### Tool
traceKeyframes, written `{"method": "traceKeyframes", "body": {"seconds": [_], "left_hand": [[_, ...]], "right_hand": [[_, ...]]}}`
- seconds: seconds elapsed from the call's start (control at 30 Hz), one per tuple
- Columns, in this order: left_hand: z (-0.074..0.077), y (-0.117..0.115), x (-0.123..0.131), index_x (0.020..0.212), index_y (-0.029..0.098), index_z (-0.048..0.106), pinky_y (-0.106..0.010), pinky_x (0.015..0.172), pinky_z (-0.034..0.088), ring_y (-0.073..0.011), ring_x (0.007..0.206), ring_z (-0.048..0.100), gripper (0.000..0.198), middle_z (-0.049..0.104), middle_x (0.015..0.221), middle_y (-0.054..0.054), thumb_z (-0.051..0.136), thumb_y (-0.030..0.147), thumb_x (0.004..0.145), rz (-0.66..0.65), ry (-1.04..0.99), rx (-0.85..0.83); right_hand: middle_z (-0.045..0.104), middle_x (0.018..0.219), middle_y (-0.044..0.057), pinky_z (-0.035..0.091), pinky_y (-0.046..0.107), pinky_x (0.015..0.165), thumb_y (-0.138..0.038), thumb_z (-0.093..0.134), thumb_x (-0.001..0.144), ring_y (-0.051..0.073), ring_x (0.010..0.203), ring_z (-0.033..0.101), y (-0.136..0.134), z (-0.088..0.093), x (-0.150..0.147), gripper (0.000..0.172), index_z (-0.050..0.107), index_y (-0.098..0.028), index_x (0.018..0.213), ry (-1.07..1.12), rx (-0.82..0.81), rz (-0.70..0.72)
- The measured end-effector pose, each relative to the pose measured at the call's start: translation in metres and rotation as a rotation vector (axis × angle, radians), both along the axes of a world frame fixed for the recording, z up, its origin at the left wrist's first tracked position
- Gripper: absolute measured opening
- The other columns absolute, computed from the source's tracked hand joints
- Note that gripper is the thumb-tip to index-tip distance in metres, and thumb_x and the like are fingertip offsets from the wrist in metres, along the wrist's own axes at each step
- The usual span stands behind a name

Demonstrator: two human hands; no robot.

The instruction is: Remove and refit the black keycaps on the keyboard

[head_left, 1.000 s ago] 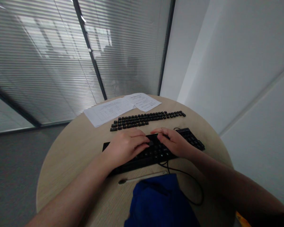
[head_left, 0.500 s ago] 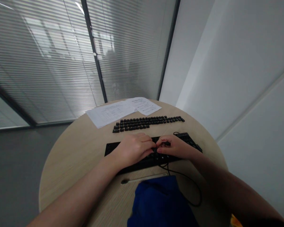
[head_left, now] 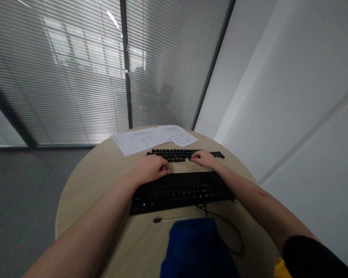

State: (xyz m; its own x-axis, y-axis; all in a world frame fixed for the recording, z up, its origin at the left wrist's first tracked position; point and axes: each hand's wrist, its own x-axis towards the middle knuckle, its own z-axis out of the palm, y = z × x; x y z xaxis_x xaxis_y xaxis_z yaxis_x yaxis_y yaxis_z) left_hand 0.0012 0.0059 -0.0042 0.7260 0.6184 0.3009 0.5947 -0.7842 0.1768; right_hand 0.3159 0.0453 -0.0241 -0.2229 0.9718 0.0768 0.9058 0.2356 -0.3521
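A black keyboard (head_left: 182,189) lies flat on a round wooden table in front of me. Beyond it, loose black keycaps (head_left: 174,155) are laid out in rows. My left hand (head_left: 152,168) is at the keyboard's back left edge, its fingers curled toward the thumb; whatever may be between them is hidden. Reaching past the keyboard, my right hand (head_left: 203,158) has its fingertips pinched together at the front of the keycap rows. A small dark keycap shows at those fingertips. Part of the rows is covered by both hands.
White printed papers (head_left: 142,139) lie at the table's far side. Nearer me are a thin pale stick with a dark end (head_left: 157,220), a looped black cable (head_left: 234,227) and blue cloth (head_left: 195,247). A white wall (head_left: 301,96) stands at the right.
Both hands have left the middle of the keyboard. The right one moved forward to the keycap rows, the left one back and leftward. The keyboard has shifted and turned slightly; the view tilted too.
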Motion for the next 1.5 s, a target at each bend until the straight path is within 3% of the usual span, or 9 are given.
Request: {"method": "traceKeyframes", "body": {"seconds": [0.37, 0.6, 0.77, 0.87, 0.93, 1.07, 1.2, 1.33, 1.5], "left_hand": [[0.004, 0.001, -0.001, 0.081, 0.024, 0.077, -0.030, 0.065, 0.040, -0.0197, 0.070, 0.063, 0.018, 0.074, 0.079, -0.004, 0.069, 0.039, 0.087, 0.026, -0.024, -0.035], [0.004, -0.001, 0.000, 0.080, 0.025, 0.077, -0.030, 0.064, 0.039, -0.0187, 0.069, 0.062, 0.020, 0.073, 0.077, -0.003, 0.069, 0.042, 0.087, 0.006, -0.038, -0.033], [0.008, -0.004, 0.001, 0.078, 0.023, 0.076, -0.029, 0.063, 0.039, -0.0172, 0.067, 0.061, 0.021, 0.073, 0.075, -0.003, 0.065, 0.037, 0.089, 0.004, -0.008, -0.056], [0.008, -0.003, 0.001, 0.076, 0.022, 0.074, -0.030, 0.065, 0.040, -0.0185, 0.068, 0.061, 0.020, 0.073, 0.076, -0.004, 0.064, 0.035, 0.088, 0.033, 0.025, -0.089], [0.006, -0.001, 0.002, 0.077, 0.022, 0.074, -0.031, 0.066, 0.040, -0.0192, 0.069, 0.061, 0.018, 0.072, 0.077, -0.004, 0.064, 0.033, 0.088, 0.051, 0.039, -0.111], [0.000, 0.005, 0.002, 0.080, 0.022, 0.075, -0.031, 0.069, 0.041, -0.0187, 0.071, 0.061, 0.017, 0.073, 0.079, -0.004, 0.062, 0.029, 0.089, 0.073, 0.057, -0.159], [-0.006, 0.007, 0.003, 0.081, 0.022, 0.075, -0.032, 0.071, 0.041, -0.0199, 0.074, 0.062, 0.019, 0.073, 0.080, -0.005, 0.061, 0.031, 0.091, 0.095, 0.085, -0.189], [-0.012, 0.007, 0.005, 0.081, 0.020, 0.072, -0.035, 0.074, 0.043, -0.0224, 0.078, 0.063, 0.025, 0.073, 0.086, -0.007, 0.058, 0.037, 0.093, 0.121, 0.101, -0.191], [-0.023, 0.009, 0.006, 0.090, 0.020, 0.071, -0.036, 0.077, 0.046, -0.0231, 0.083, 0.064, 0.024, 0.073, 0.092, -0.008, 0.057, 0.040, 0.092, 0.131, 0.085, -0.220]], "right_hand": [[0.082, 0.108, 0.011, 0.052, 0.031, 0.088, -0.034, 0.069, 0.094, 0.026, 0.099, 0.075, 0.013, -0.014, -0.010, 0.028, 0.084, -0.017, 0.109, -0.092, 0.000, 0.024], [0.083, 0.106, 0.011, 0.052, 0.032, 0.084, -0.033, 0.069, 0.093, 0.026, 0.097, 0.075, 0.012, -0.011, -0.010, 0.026, 0.084, -0.018, 0.106, -0.066, -0.001, 0.003], [0.082, 0.099, 0.011, 0.053, 0.033, 0.084, -0.037, 0.062, 0.096, 0.025, 0.089, 0.073, -0.007, 0.000, -0.005, 0.030, 0.083, -0.017, 0.101, 0.021, 0.052, -0.063], [0.078, 0.096, 0.013, 0.055, 0.033, 0.075, -0.050, 0.034, 0.107, 0.021, 0.074, 0.071, -0.032, 0.009, 0.002, 0.057, 0.078, -0.013, 0.108, 0.149, 0.106, -0.137], [0.075, 0.088, 0.012, 0.055, 0.031, 0.068, -0.061, 0.023, 0.106, 0.020, 0.073, 0.069, -0.053, 0.013, 0.008, 0.071, 0.075, -0.013, 0.102, 0.421, 0.166, -0.157], [0.059, 0.065, 0.000, 0.051, 0.027, 0.056, -0.073, 0.042, 0.096, 0.015, 0.058, 0.057, -0.093, 0.016, 0.013, 0.061, 0.073, -0.020, 0.095, 0.895, 0.252, -0.129], [0.037, 0.046, -0.008, 0.044, 0.027, 0.045, -0.074, 0.045, 0.096, 0.013, 0.040, 0.042, -0.112, 0.007, 0.008, 0.057, 0.068, -0.022, 0.092, 1.063, 0.049, -0.074], [0.054, 0.053, -0.005, 0.049, 0.026, 0.048, -0.074, 0.056, 0.091, 0.013, 0.046, 0.055, -0.114, -0.005, 0.002, 0.054, 0.063, -0.021, 0.090, 1.107, -0.008, -0.035], [0.064, 0.069, -0.004, 0.054, 0.025, 0.050, -0.063, 0.071, 0.086, 0.013, 0.053, 0.065, -0.111, -0.011, 0.002, 0.047, 0.060, -0.021, 0.102, 1.108, -0.112, 0.021]]}}
